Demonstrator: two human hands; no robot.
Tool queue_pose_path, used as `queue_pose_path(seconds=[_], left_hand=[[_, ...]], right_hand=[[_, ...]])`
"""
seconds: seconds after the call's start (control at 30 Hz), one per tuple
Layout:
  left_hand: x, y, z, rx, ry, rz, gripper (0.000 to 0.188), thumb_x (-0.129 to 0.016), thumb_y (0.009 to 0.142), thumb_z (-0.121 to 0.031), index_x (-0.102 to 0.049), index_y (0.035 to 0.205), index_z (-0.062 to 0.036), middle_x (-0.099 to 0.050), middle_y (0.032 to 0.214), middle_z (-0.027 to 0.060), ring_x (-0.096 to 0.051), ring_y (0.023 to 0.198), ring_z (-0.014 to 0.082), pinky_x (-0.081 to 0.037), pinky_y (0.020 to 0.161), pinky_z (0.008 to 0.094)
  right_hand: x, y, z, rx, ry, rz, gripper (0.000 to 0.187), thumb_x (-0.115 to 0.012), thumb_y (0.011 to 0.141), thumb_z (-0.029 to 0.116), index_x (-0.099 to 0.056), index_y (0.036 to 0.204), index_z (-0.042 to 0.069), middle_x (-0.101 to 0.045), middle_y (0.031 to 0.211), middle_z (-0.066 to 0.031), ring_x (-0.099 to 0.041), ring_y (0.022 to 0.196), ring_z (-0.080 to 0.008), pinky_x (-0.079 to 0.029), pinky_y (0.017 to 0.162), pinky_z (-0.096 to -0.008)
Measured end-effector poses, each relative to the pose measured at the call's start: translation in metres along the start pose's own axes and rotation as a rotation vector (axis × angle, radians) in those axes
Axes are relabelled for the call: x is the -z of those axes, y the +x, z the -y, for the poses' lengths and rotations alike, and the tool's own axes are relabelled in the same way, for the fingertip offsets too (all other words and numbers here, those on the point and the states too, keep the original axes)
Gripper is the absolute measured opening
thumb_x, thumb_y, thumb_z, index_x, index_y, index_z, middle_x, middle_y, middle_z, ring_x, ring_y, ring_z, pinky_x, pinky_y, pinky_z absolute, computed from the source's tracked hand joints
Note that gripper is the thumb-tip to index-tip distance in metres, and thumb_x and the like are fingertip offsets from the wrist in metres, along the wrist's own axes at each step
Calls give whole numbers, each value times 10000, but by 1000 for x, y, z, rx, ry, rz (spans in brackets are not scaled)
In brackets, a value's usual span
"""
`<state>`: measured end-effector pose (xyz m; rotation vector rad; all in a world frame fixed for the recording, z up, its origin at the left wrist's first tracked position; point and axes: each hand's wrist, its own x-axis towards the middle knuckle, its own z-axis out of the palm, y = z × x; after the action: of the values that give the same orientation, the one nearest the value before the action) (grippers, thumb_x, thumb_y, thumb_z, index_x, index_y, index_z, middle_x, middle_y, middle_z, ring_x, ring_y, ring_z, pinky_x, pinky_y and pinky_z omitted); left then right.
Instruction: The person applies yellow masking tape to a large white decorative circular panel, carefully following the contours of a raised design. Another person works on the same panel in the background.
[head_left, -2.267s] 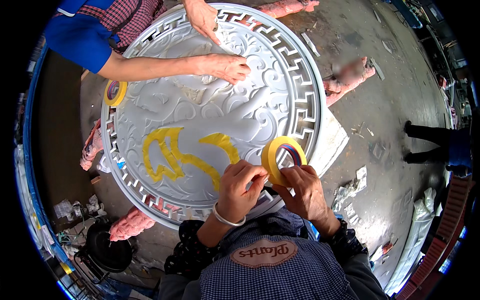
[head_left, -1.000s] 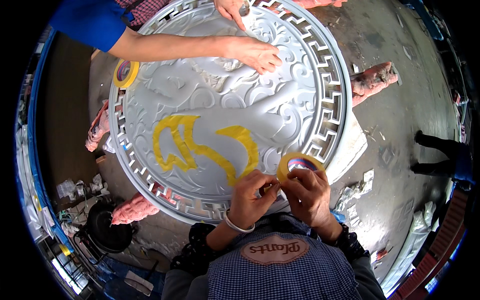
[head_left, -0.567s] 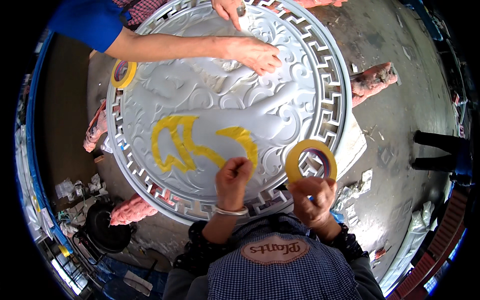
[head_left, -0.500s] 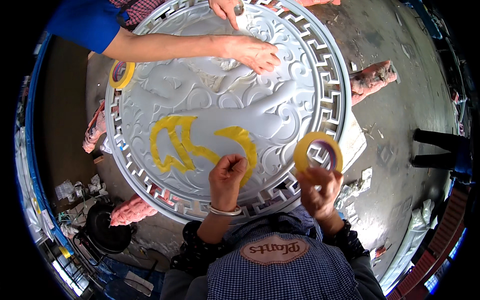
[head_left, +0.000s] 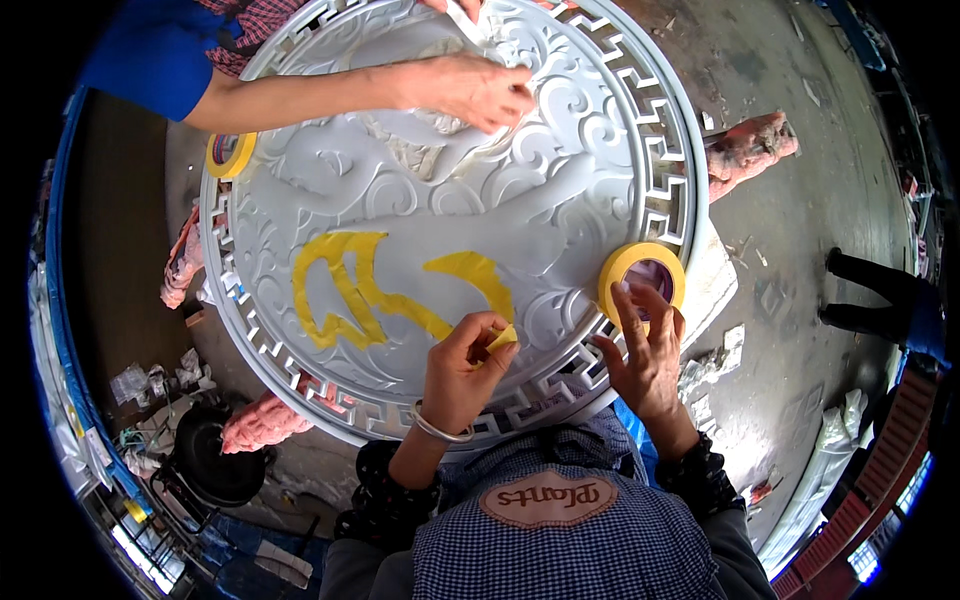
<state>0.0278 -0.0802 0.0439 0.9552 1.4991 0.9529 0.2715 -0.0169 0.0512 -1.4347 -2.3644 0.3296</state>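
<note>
A large round grey relief panel [head_left: 480, 235] with a pierced key-pattern border lies before me. Pinched in the fingers of my left hand [head_left: 465, 375] is a short piece of yellow tape [head_left: 503, 338], above the panel's near part. My right hand [head_left: 648, 365] has its fingers spread, the tips over the hole of a yellow tape roll [head_left: 609, 275] on the right border. Curved yellow tape strips [head_left: 358, 285] cover part of the relief, and another curved strip [head_left: 480, 275] sits just beyond my left hand.
Across the panel, a co-worker's arm [head_left: 330, 97] reaches in from the left, the hand [head_left: 470, 90] over the relief. Another yellow tape roll [head_left: 231, 155] rests on the left border. Pink-wrapped supports [head_left: 750, 152] stick out beneath. A black pan-shaped object [head_left: 215, 455] stands low at left.
The tape roll has come down flat on the right border, and my right hand has loosened around it. My left hand has lifted slightly, with a tape piece now showing. The co-worker's hand shifted left.
</note>
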Motion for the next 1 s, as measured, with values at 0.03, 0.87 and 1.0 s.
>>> queue_pose_path(seconds=[0.03,0.87,1.0], left_hand=[[0,0,-3,-9,21,16,232,-744,974,-38,-643,1183,-29,-674,900,4,-609,779,46,-516,700,219],[5,38,15,29,-99,-153,249,-725,971,-19,-575,1170,-5,-636,930,26,-609,790,82,-515,728,238],[8,47,11,23,80,-110,203,-732,986,-52,-643,1161,-1,-646,956,2,-583,808,61,-500,736,219]], right_hand=[[3,2,7,-10,134,19,740,-878,755,85,-601,1441,95,-633,1233,-133,-681,1020,-285,-526,908,-447],[-65,19,61,-864,1355,191,181,-724,1008,118,-698,1091,-41,-746,931,-57,-662,729,-87,-559,654,-232],[-77,24,61,-857,1373,153,191,-723,1010,116,-695,1114,-42,-746,946,-62,-667,741,-89,-563,661,-235]])
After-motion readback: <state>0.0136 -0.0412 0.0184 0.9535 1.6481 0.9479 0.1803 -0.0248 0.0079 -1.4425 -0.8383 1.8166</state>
